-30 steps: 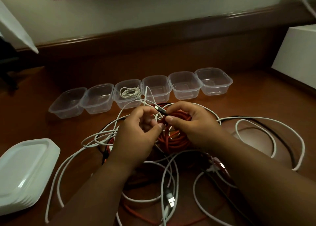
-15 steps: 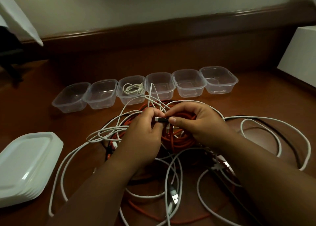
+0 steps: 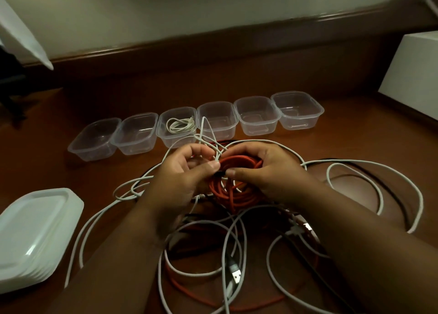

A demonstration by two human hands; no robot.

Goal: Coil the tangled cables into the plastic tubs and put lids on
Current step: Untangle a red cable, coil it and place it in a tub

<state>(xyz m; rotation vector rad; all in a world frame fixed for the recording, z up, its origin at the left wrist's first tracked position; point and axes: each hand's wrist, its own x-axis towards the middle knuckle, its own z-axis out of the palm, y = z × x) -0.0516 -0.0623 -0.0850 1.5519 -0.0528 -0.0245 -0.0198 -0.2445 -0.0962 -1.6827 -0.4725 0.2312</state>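
A red cable coil (image 3: pixel 233 188) sits in the middle of a tangle of white cables (image 3: pixel 369 169) on the brown table. My left hand (image 3: pixel 182 176) pinches a white cable strand and a small dark plug end at the coil's top. My right hand (image 3: pixel 267 171) curls round the red coil, thumb meeting the same dark plug. Several clear plastic tubs (image 3: pixel 139 133) stand in a row behind; the third from the left holds a coiled white cable (image 3: pixel 180 125). A stack of white lids (image 3: pixel 30 237) lies at the left.
A USB plug (image 3: pixel 234 274) lies in the tangle near the front edge. A white box (image 3: pixel 412 76) stands at the right. A dark wooden ledge runs along the wall behind the tubs. Black cable loops (image 3: pixel 393 199) run through the tangle at the right.
Both hands have shifted slightly with the red coil, and the dark plug has been drawn down from above the coil to between my thumbs at its centre.
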